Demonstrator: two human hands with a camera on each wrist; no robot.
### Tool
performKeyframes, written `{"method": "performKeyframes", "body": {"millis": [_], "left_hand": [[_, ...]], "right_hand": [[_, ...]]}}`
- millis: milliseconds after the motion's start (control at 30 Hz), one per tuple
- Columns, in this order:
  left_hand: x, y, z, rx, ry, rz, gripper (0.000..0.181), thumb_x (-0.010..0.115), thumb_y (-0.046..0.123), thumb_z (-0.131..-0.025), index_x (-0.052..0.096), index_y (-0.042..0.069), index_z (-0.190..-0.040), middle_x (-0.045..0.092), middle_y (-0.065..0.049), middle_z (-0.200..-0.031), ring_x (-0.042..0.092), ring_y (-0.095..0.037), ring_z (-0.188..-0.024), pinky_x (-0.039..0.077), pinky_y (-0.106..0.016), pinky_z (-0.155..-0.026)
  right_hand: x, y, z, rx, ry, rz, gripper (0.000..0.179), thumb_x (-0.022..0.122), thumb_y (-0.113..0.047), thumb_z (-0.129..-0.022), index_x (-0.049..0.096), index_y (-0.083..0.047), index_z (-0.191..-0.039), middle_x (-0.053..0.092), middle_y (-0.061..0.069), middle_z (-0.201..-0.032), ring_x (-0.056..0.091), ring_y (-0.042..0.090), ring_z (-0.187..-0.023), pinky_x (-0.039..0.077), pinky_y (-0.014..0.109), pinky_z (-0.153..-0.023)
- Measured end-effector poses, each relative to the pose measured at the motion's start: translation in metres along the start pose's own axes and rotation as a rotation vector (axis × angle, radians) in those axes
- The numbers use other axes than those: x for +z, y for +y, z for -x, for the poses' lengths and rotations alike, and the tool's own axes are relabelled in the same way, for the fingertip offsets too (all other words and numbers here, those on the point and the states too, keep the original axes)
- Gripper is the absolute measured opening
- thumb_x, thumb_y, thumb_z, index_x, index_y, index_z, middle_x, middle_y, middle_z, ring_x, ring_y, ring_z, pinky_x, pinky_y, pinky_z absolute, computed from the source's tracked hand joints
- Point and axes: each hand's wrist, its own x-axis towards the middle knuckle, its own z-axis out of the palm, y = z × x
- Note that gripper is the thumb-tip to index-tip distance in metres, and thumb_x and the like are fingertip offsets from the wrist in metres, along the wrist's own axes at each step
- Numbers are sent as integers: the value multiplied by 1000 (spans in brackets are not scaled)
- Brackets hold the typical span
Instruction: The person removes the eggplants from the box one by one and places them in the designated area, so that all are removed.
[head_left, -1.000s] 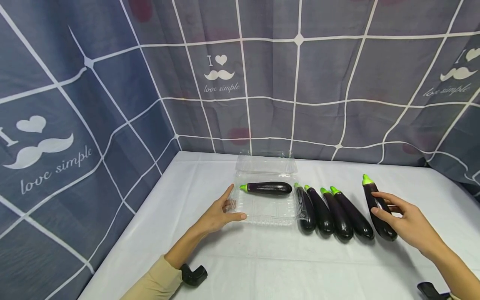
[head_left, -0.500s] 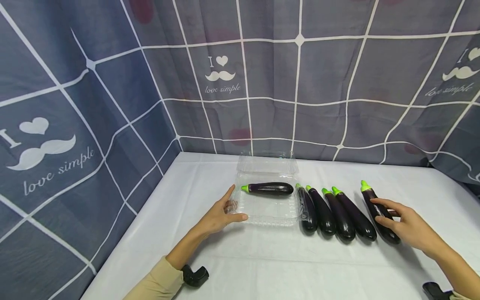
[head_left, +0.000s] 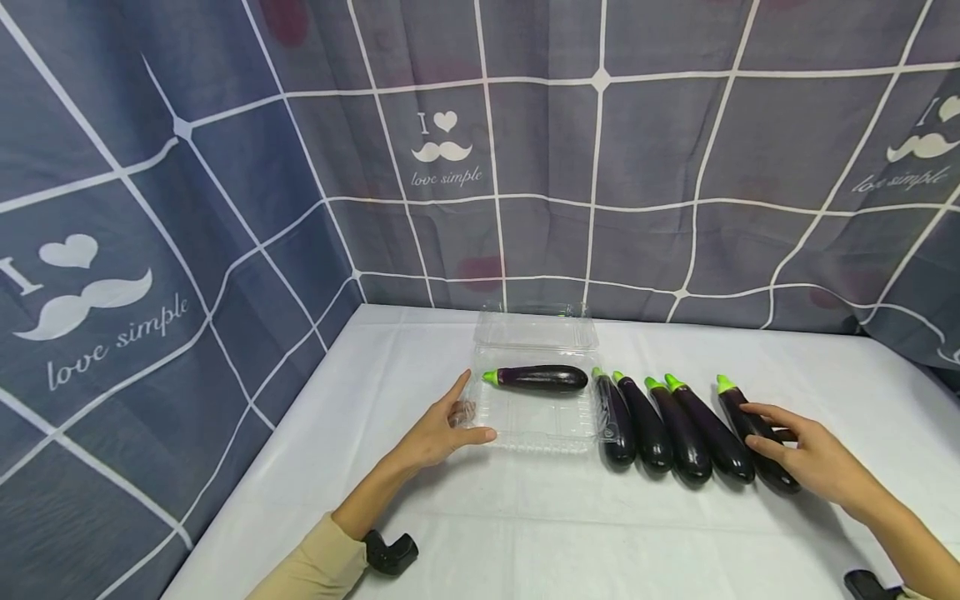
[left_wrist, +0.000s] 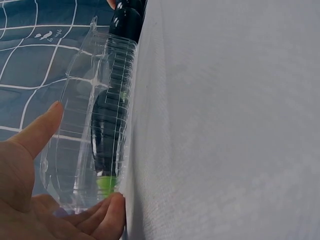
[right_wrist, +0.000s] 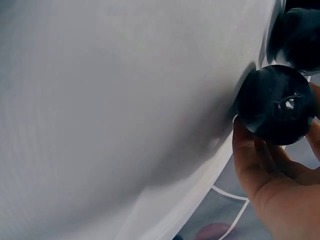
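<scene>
In the head view, the left hand [head_left: 435,427] holds the left side of an open clear plastic clamshell container [head_left: 540,429], its thumb at the front corner. One dark eggplant [head_left: 543,378] with a green cap lies crosswise inside. The right hand [head_left: 810,454] grips another eggplant [head_left: 750,421] at the right end of a row. In the right wrist view, thumb and fingers [right_wrist: 250,160] curve round this eggplant's [right_wrist: 277,105] rounded end, close to the tablecloth. The left wrist view shows the left hand [left_wrist: 50,185] against the container's [left_wrist: 75,125] end wall.
Several eggplants [head_left: 678,437] lie side by side between the container and the right hand; the leftmost one [head_left: 617,425] is against the container's right edge. The container's lid [head_left: 536,329] lies folded back. A white cloth covers the table [head_left: 517,533]; a grey checked curtain [head_left: 540,167] stands behind.
The right hand has brought its eggplant down and slightly left, nearer to the row. The left hand and the container have stayed in place.
</scene>
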Motion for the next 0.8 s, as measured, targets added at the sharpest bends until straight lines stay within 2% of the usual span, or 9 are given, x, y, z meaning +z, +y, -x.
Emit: {"method": "performKeyframes", "body": {"millis": [33,133,267,367,467,533,600,667,800], "left_hand": [[0,0,0,1,-2,3,105,83,34,-81,14,23,-160,31,-27,-152,33,-36,-140,29,-51,-111],[0,0,1,3,-2,6,106,83,33,-81,14,23,-160,32,-27,-151,33,-37,-140,30,-52,-111],[0,0,1,2,-3,4,105,83,33,-81,14,23,-160,34,-27,-150,34,-38,-139,31,-53,-110],[0,0,0,1,-3,4,105,83,33,-81,14,23,-160,34,-27,-150,34,-38,-139,31,-52,-110],[0,0,-1,1,-2,6,106,83,33,-81,14,22,-160,33,-27,-151,34,-38,-140,30,-52,-110],[0,1,-1,2,-2,6,106,83,33,-81,14,22,-160,33,-27,-151,34,-37,-140,31,-52,-110],[0,1,-1,4,-1,6,106,83,32,-81,14,22,-160,33,-27,-151,34,-37,-139,31,-53,-109],[0,1,0,6,0,3,106,83,32,-81,14,22,-160,34,-28,-150,34,-38,-139,31,-53,-109],[1,2,1,4,6,-8,106,84,32,-81,15,22,-160,36,-27,-149,36,-38,-138,33,-53,-108]], "right_hand": [[0,0,0,-3,5,2,48,70,-18,-93,55,4,-133,59,33,-119,60,20,-95,44,21,-66],[0,-1,0,17,-11,-4,50,68,-19,-95,52,5,-135,58,33,-119,61,19,-96,45,20,-66],[-2,-4,0,52,-51,-7,54,65,-21,-97,46,7,-139,56,35,-121,62,40,-102,46,21,-67],[-2,-5,0,56,-57,-8,55,65,-22,-97,45,8,-140,56,35,-121,61,40,-103,47,21,-67],[-3,-4,1,46,-48,-13,55,66,-21,-96,46,8,-139,57,35,-120,63,22,-99,47,20,-67],[-2,-3,2,41,-41,-17,55,67,-21,-96,46,8,-138,58,34,-120,59,4,-95,46,19,-67],[-2,-3,3,38,-32,-27,55,68,-20,-95,47,8,-138,58,34,-120,52,-9,-91,46,18,-67],[-2,-2,4,45,-36,-33,57,67,-21,-95,46,8,-139,58,34,-121,49,-12,-90,46,18,-67],[-1,-2,5,59,-45,-33,58,67,-23,-96,44,8,-140,57,34,-122,51,-7,-91,46,21,-68]]}}
